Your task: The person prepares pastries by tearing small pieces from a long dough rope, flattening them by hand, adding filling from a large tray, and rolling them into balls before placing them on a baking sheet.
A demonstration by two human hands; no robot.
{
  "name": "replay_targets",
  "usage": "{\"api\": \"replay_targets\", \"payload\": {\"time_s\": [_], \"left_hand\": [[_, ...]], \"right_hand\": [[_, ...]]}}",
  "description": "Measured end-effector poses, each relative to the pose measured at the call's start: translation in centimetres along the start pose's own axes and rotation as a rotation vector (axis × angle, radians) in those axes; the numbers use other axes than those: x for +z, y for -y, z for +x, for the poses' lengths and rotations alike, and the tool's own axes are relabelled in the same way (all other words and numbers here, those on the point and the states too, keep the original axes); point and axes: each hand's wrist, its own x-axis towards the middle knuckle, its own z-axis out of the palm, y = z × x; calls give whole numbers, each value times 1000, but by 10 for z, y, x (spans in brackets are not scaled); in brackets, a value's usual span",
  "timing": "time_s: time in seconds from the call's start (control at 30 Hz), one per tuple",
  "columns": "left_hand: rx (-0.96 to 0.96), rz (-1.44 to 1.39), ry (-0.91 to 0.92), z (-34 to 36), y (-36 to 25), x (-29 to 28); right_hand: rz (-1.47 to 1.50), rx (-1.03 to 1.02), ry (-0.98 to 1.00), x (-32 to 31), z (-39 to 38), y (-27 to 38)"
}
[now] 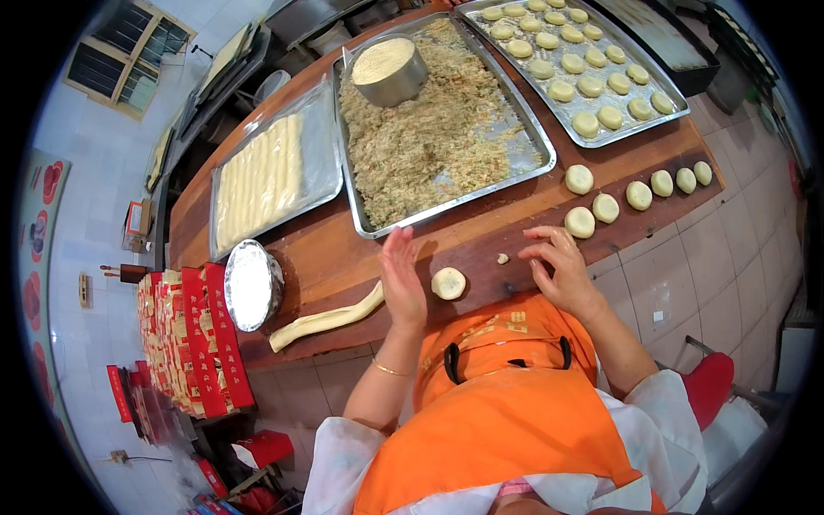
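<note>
My left hand [402,279] is raised at the table's near edge, palm turned inward and fingers straight, holding nothing. Just right of it a round filled dough ball [448,283] rests on the wood. A long dough rope [330,321] lies to the left, its right end behind my left hand. My right hand [558,270] is held above the edge with its fingers loosely bent and apart, nothing in them. Between the hands sits a small scrap of dough [502,258]. Several dough balls [605,208] form a loose line beyond my right hand.
A large tray [542,163] of crumbly filling carries a metal bowl [390,93] of pale crumbs. Dough ropes under plastic [262,176] lie left of it. Flattened dough rounds fill another tray [665,127]. A foil-like bowl [251,285] stands near red boxes [206,343].
</note>
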Motion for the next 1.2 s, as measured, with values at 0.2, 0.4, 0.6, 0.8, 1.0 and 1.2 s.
{"api": "replay_targets", "payload": {"time_s": [0.2,0.4,0.6,0.8,1.0,1.2], "left_hand": [[11,153,30,-6,27,0],[69,159,171,-4,11,33],[4,77,216,7,11,7],[93,192,105,0,16,22],[219,206,19,2,17,36],[88,336,24,-15,23,6]], "right_hand": [[24,-44,28,9,7,6],[13,-31,52,8,5,4],[37,-9,39,7,1,7],[16,-4,35,5,-4,1],[17,-2,32,4,-5,-3],[26,4,12,3,-9,-7]]}}
